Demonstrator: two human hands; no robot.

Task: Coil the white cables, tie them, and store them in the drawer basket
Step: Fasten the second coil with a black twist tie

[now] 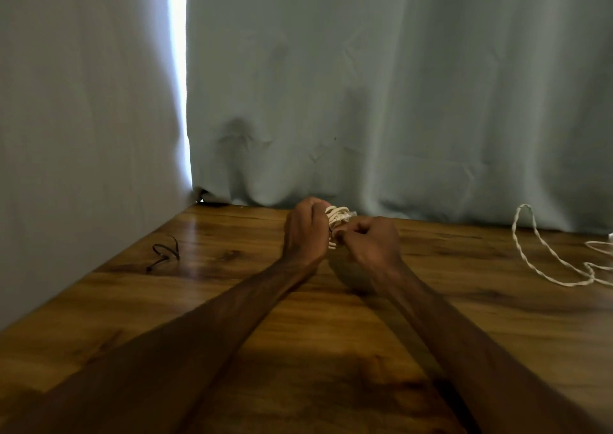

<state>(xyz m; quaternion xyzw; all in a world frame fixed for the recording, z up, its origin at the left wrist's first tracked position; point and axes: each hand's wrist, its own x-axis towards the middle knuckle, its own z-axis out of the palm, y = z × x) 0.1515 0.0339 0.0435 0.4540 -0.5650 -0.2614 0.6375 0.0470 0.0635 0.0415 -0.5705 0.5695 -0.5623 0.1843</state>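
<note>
Over the far edge of the table (pixel 331 334), the left hand (pixel 306 231) grips the coiled white cable (pixel 336 217) and the right hand (pixel 371 241) pinches its wrap. Tying looks underway. Next comes cinching it tight. A loose cable (pixel 547 258) waits on the right.

two white cables (pixel 336 216) (pixel 524 205), one dark tie (pixel 162 260)

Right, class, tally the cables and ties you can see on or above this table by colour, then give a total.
White: 2, the coiled bundle held above the table and the loose cable lying at the right, partly out of frame.
Dark: 1, the dark tie lying at the left.
Total: 3
</note>
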